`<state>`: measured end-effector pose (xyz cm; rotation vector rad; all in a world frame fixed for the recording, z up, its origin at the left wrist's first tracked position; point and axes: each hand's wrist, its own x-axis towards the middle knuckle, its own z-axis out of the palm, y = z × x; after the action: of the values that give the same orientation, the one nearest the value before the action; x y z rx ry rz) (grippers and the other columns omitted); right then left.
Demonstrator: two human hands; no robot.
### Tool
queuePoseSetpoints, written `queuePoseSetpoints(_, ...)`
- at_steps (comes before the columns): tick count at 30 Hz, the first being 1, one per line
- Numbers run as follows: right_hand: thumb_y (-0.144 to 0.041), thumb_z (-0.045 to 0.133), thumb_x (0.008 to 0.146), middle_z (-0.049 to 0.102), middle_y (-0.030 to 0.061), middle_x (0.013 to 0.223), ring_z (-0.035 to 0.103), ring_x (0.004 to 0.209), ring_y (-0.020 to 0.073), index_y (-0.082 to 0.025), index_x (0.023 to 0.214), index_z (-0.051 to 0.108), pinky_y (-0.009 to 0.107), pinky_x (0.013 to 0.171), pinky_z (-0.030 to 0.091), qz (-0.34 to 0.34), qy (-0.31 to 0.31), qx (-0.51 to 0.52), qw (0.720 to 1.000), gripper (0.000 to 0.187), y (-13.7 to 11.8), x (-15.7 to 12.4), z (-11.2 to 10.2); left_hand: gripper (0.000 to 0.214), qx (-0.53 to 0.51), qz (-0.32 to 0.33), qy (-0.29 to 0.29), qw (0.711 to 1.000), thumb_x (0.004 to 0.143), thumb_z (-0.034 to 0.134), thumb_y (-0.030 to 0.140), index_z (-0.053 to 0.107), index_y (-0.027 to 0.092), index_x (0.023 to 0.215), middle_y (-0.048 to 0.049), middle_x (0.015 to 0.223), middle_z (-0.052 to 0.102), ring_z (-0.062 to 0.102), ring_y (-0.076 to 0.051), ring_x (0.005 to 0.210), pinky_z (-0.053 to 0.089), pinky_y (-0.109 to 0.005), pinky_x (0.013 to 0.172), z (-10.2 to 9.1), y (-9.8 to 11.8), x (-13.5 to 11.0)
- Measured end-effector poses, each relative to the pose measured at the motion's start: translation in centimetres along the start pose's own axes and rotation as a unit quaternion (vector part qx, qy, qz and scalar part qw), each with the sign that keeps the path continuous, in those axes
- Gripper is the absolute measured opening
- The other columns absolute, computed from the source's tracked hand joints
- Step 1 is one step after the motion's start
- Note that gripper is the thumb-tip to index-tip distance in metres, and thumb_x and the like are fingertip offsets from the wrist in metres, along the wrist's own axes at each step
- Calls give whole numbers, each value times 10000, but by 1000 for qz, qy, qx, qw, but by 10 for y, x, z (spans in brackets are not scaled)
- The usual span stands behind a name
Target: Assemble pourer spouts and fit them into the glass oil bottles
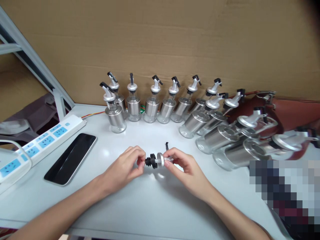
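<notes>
Above the middle of the table, my left hand [133,161] pinches the end of a black ribbed stopper [152,161]. With thumb and fingertips, my right hand [183,166] grips a silver pourer spout [160,160] by its narrow part, just behind its round cap. The stopper and the cap face each other, with a short pale stem visible between them. A small black lever [167,145] sticks up beside my right fingers; whether it joins the spout is hidden.
Several glass and steel oil bottles [151,108] with lever pourers stand in a curve behind and to the right. On the left lie a black phone [71,159] and a white power strip [45,141]. A brown leather bag [295,113] sits at the right, before a cardboard wall [160,40].
</notes>
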<state>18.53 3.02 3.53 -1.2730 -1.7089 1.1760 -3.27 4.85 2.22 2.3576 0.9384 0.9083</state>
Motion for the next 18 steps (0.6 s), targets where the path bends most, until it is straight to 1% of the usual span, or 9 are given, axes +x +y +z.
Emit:
queuePoseSetpoints(4, -357, 556, 860, 623, 10, 728, 538, 644, 139, -198, 837, 610, 230, 532, 381, -3, -16, -7, 1000, 169, 3, -2, -1, 161, 9, 25, 13, 1000, 856, 406, 49, 446, 205, 856, 5, 769, 530, 531, -120, 680, 459, -219, 635, -1, -1, 0)
queuePoseSetpoints(8, -365, 551, 858, 566, -14, 634, 502, 569, 124, -197, 831, 608, 218, 476, 350, 12, -35, -8, 999, 180, 3, -3, 1, 179, 22, 51, 19, 998, 850, 411, 34, 461, 205, 860, 0, 773, 548, 539, -122, 687, 463, -217, 632, -2, -2, -1)
queuePoseSetpoints(11, -360, 552, 863, 553, -26, 591, 507, 544, 120, -195, 830, 600, 221, 483, 359, 13, -40, -10, 999, 175, 3, -3, 2, 188, 22, 66, 22, 997, 849, 413, 23, 457, 205, 871, -1, 776, 548, 544, -121, 693, 468, -216, 640, 0, -4, -2)
queuePoseSetpoints(14, -367, 551, 868, 593, -15, 604, 544, 545, 127, -193, 843, 590, 225, 489, 384, 21, -45, 4, 999, 180, 4, -4, 3, 175, -5, 50, 26, 998, 856, 434, 33, 456, 205, 883, -4, 788, 547, 548, -120, 704, 473, -219, 652, 1, -4, -3)
queuePoseSetpoints(18, -366, 557, 868, 626, -2, 622, 591, 568, 141, -192, 859, 597, 232, 501, 411, 18, -38, 15, 999, 178, 5, -4, 4, 159, -68, 22, 30, 997, 852, 467, 56, 484, 190, 935, -39, 837, 597, 592, -143, 766, 499, -249, 700, -1, 0, -3)
